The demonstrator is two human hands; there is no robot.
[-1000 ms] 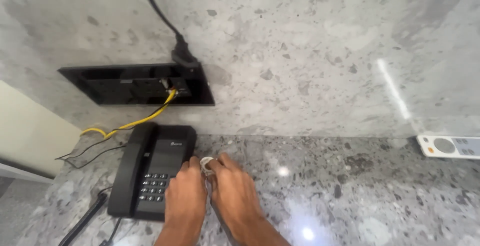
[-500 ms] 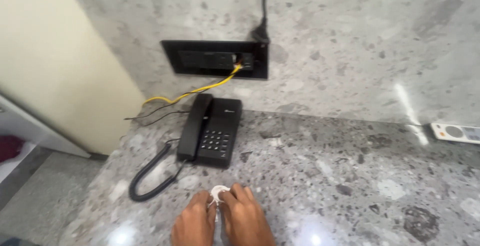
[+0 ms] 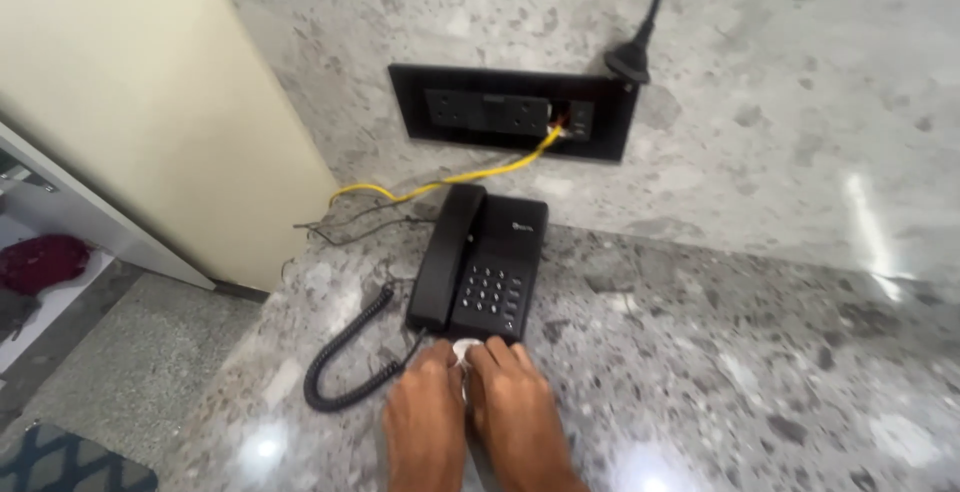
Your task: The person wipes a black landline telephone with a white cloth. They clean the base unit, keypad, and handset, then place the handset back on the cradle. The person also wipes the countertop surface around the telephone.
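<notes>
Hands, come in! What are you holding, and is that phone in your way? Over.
Left hand and right hand side by side, both pinching small white round thing. It sits at front edge of black desk phone. Coiled cord just left.

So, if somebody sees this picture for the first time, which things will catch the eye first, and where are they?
The eye goes first to the black desk telephone on the grey speckled counter, its coiled cord looping to the left. Just in front of it, the left hand and right hand press together on a small white thing. Behind, a black socket panel sits in the stone wall, with a yellow cable running down from it.
</notes>
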